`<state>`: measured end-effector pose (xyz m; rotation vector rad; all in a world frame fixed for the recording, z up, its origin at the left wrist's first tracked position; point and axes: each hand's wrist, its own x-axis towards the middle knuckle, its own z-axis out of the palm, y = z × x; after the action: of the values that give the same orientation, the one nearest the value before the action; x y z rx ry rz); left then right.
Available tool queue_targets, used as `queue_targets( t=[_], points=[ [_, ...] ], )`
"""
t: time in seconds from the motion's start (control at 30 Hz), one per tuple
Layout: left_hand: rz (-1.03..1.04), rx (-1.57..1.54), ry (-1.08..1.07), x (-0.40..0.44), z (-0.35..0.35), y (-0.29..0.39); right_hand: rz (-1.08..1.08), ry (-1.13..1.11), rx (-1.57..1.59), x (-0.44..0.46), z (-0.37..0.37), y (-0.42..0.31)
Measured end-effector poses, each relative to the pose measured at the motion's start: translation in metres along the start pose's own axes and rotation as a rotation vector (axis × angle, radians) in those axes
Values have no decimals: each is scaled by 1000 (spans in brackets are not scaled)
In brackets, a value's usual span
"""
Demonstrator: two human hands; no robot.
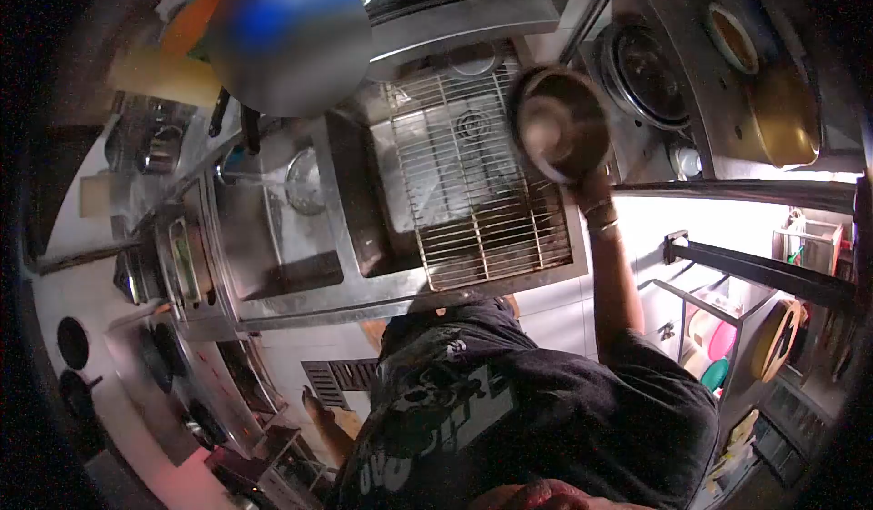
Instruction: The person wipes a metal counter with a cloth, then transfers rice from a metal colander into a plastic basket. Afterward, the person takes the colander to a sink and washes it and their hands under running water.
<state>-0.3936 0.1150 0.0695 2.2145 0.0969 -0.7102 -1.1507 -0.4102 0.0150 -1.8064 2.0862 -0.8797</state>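
In the head view, my right arm reaches out over the right side of the sink. My right hand (593, 189) grips a round, deep metal bowl (582, 137), or possibly a pot, by its near side. Motion blurs the bowl, and it hides most of my fingers. It is tilted so that its inside shows. Beside it, a wire rack (473, 174) lies across the right sink basin (386, 201). My left hand (320, 412) hangs low by my side, away from the counter, its fingers stretched and holding nothing.
The left basin (309, 269) has a faucet and a round glass-like item (306, 183) in it. Right of the sink are a large dark pan (650, 74) and a brass-coloured pot (787, 124). A shelf with coloured lids (718, 337) stands lower right. A floor drain grate (341, 375) lies below.
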Motion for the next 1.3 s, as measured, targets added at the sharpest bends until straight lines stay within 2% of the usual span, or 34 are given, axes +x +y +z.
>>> queue_targets(
  t=[0.13,0.4,0.63,0.8,0.9,1.0,1.1,1.2,1.27,1.3],
  points=[
    [27,47,63,-19,-15,-12,120,132,-106,69,-39,18],
    [116,229,285,-69,-45,-23,158,-79,-356,161,-19,45],
    [199,336,375,-80,-48,-20,142,-127,-443,183,-13,39],
    [284,406,383,-64,-51,-6,63,13,-450,173,-18,10],
    [350,453,355,-41,-48,2,-149,127,-335,144,-17,-53],
    [438,469,276,-5,-35,4,-396,27,-136,108,3,-145],
    [476,268,125,53,-6,0,-605,-268,21,72,35,-256],
    [340,223,101,83,32,46,-761,-624,55,43,94,-370],
    [178,132,122,106,62,84,-774,-853,30,29,154,-435],
    [185,45,190,125,78,89,-705,-945,190,22,202,-451]
  ],
)
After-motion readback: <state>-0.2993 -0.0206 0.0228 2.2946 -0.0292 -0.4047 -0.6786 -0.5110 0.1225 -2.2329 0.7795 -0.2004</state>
